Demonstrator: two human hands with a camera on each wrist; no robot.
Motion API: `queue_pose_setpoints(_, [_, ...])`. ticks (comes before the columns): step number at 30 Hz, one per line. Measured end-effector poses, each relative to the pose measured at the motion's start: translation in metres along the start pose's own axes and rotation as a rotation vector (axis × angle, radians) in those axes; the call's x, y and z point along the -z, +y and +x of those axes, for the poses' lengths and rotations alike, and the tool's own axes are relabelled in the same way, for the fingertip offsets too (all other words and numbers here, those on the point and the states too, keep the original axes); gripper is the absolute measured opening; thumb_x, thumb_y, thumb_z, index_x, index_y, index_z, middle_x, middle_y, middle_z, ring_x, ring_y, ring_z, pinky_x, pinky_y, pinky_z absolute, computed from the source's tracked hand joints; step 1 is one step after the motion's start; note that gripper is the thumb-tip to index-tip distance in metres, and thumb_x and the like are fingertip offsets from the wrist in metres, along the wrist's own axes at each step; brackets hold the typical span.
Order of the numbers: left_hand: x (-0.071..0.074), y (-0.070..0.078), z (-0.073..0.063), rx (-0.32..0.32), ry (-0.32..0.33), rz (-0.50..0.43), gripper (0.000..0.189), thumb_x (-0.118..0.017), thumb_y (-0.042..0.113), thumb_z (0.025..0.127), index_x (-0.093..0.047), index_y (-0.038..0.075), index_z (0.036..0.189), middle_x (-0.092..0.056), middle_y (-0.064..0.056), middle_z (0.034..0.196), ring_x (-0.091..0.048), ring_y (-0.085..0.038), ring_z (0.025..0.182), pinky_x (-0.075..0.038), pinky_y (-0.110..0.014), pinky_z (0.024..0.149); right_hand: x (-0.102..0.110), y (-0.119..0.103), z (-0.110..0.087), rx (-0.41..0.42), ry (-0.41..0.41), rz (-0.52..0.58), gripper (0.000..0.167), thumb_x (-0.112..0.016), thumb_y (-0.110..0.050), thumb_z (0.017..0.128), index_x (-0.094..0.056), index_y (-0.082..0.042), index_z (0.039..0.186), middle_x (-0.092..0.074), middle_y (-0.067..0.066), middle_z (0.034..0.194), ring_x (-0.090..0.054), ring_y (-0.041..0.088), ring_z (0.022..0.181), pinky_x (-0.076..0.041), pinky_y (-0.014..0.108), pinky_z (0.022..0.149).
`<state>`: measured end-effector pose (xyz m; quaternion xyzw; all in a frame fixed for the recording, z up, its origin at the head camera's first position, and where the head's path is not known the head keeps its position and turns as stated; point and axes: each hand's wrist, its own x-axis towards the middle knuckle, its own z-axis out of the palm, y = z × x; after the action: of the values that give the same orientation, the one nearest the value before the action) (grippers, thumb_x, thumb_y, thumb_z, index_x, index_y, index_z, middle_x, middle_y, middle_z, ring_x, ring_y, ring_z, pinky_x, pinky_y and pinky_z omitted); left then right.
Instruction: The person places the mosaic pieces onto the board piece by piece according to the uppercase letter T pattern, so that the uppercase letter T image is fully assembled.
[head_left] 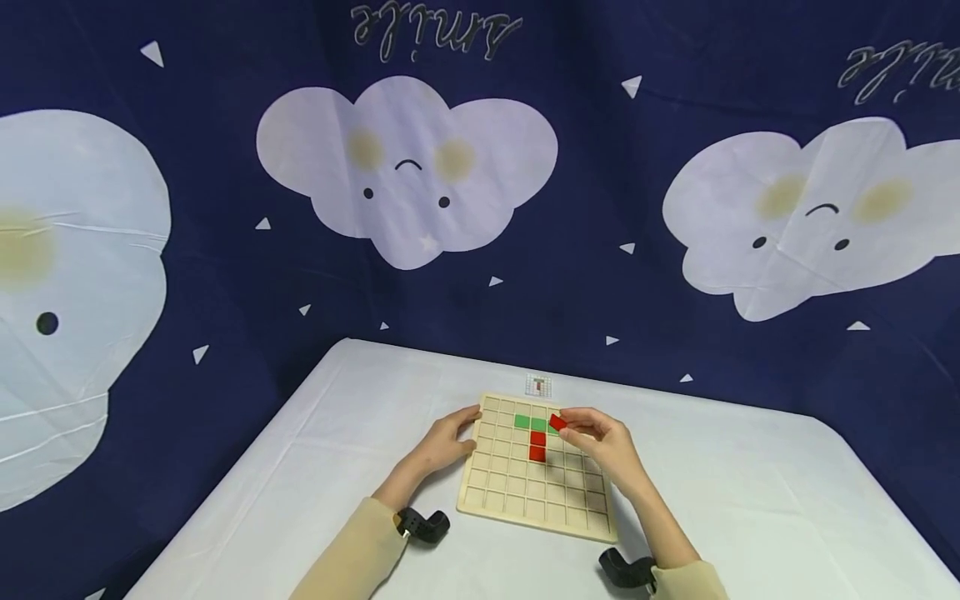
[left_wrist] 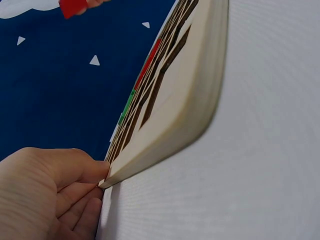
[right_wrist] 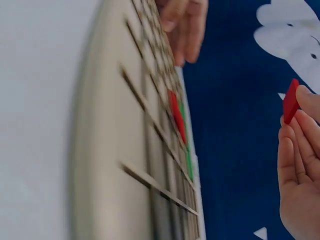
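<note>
A square wooden grid board (head_left: 498, 492) lies on the table. Two green tiles (head_left: 538, 425) show in an upper row, with part of a third green piece behind my right fingers. Below them sit two red tiles (head_left: 537, 446) in a column. My right hand (head_left: 611, 450) pinches another red tile (head_left: 557, 422) between thumb and fingertips; the right wrist view shows that red tile (right_wrist: 290, 101) raised off the board. My left hand (head_left: 444, 439) grips the board's left edge, its thumb and fingers (left_wrist: 82, 167) at the rim in the left wrist view.
A small printed card (head_left: 538, 386) with a T-shaped pattern lies beyond the board's far edge. White cloth covers the table (head_left: 750, 492). Behind it hangs a dark blue curtain (head_left: 592, 308) with clouds. Black wrist cameras (head_left: 426, 527) sit on both wrists.
</note>
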<state>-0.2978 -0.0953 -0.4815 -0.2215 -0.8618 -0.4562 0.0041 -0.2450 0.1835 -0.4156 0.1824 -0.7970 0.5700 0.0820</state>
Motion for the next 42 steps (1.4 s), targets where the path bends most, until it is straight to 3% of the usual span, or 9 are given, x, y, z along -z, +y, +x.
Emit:
queue_pose_setpoints(5, [0.001, -0.001, 0.001, -0.005, 0.000, 0.012, 0.063, -0.063, 0.000, 0.082, -0.038, -0.005, 0.140, -0.051, -0.016, 0.135, -0.041, -0.031, 0.129, -0.031, -0.041, 0.109, -0.017, -0.002, -0.004, 0.006, -0.029, -0.049, 0.031, -0.069, -0.003, 0.084, -0.063, 0.008, 0.112, -0.064, 0.020, 0.110, -0.061, 0.021, 0.092, -0.051, 0.026, 0.084])
queue_pose_setpoints(10, [0.003, -0.002, 0.002, -0.011, -0.004, 0.006, 0.063, -0.063, 0.000, 0.082, -0.038, -0.005, 0.140, -0.051, -0.016, 0.134, -0.042, -0.031, 0.129, -0.032, -0.040, 0.109, -0.033, 0.033, -0.008, 0.010, -0.039, -0.044, 0.030, -0.071, -0.004, 0.082, -0.066, 0.003, 0.110, -0.066, 0.015, 0.105, -0.062, 0.018, 0.089, -0.054, 0.026, 0.078])
queue_pose_setpoints(16, [0.004, -0.003, -0.001, -0.010, -0.008, 0.012, 0.064, -0.063, -0.001, 0.081, -0.038, -0.007, 0.139, -0.052, -0.018, 0.133, -0.044, -0.031, 0.127, -0.034, -0.039, 0.107, -0.043, 0.065, -0.012, 0.120, -0.059, -0.170, 0.027, -0.075, -0.013, 0.080, -0.069, -0.007, 0.105, -0.067, 0.002, 0.098, -0.062, 0.011, 0.082, -0.055, 0.024, 0.069])
queue_pose_setpoints(26, [0.001, 0.001, 0.000, 0.005, -0.009, -0.004, 0.063, -0.063, -0.002, 0.082, -0.038, -0.006, 0.140, -0.050, -0.017, 0.135, -0.043, -0.030, 0.128, -0.033, -0.037, 0.108, -0.038, 0.069, -0.011, 0.306, -0.121, -0.345, 0.027, -0.077, -0.005, 0.076, -0.068, -0.009, 0.101, -0.064, -0.004, 0.100, -0.063, 0.013, 0.089, -0.055, 0.025, 0.076])
queue_pose_setpoints(36, [0.004, 0.001, 0.000, -0.005, -0.005, 0.008, 0.063, -0.063, -0.003, 0.082, -0.038, -0.006, 0.140, -0.051, -0.018, 0.134, -0.043, -0.032, 0.128, -0.033, -0.040, 0.108, -0.039, 0.069, -0.009, 0.335, -0.136, -0.328, 0.028, -0.078, -0.013, 0.077, -0.069, -0.010, 0.103, -0.064, -0.004, 0.101, -0.063, 0.014, 0.089, -0.056, 0.025, 0.075])
queue_pose_setpoints(42, [0.002, 0.000, 0.000, -0.010, -0.001, -0.003, 0.063, -0.063, -0.002, 0.081, -0.038, -0.006, 0.139, -0.051, -0.018, 0.133, -0.042, -0.032, 0.128, -0.032, -0.040, 0.109, -0.038, 0.069, -0.011, 0.348, -0.149, -0.353, 0.027, -0.076, -0.005, 0.076, -0.070, -0.011, 0.102, -0.065, -0.004, 0.100, -0.063, 0.014, 0.090, -0.056, 0.025, 0.075])
